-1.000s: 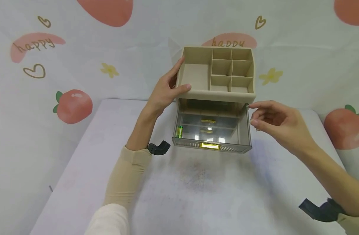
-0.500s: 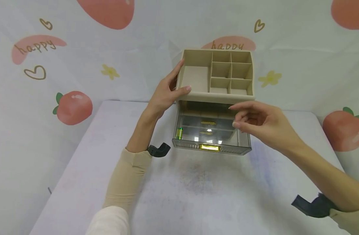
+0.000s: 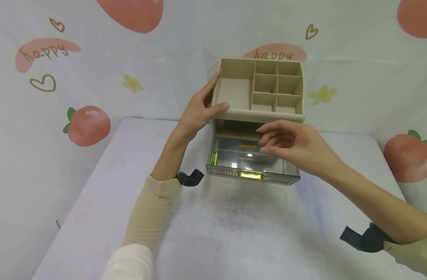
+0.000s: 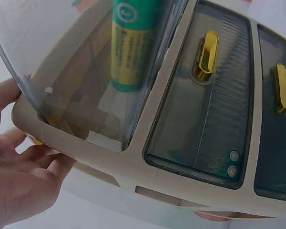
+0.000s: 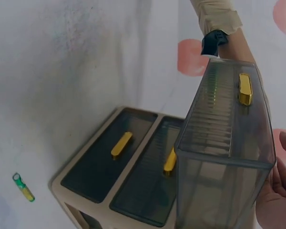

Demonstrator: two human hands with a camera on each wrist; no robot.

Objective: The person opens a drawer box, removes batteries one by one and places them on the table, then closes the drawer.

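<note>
A beige desk organizer (image 3: 258,115) stands at the back of the table, its clear top drawer (image 3: 253,180) pulled out. My left hand (image 3: 198,111) grips the organizer's upper left side, thumb on the front rim. In the drawer's front left corner is a green battery (image 3: 215,158); the left wrist view shows the battery (image 4: 131,52) through the clear wall, green and yellow. Over the drawer's right half hovers my right hand (image 3: 286,140), fingers loosely bent, with nothing visible in it. Part of the right hand (image 5: 279,195) shows beside the drawer in the right wrist view.
Two lower drawers with gold handles (image 5: 121,144) are closed. A small green-and-yellow item (image 5: 24,187) lies on the table beside the organizer. Open compartments (image 3: 265,83) fill the organizer's top. Behind it hangs a printed cloth (image 3: 185,46).
My right hand has moved left from the drawer's right wall to above the drawer. The left hand keeps its grip, and the drawer and battery stay in place.
</note>
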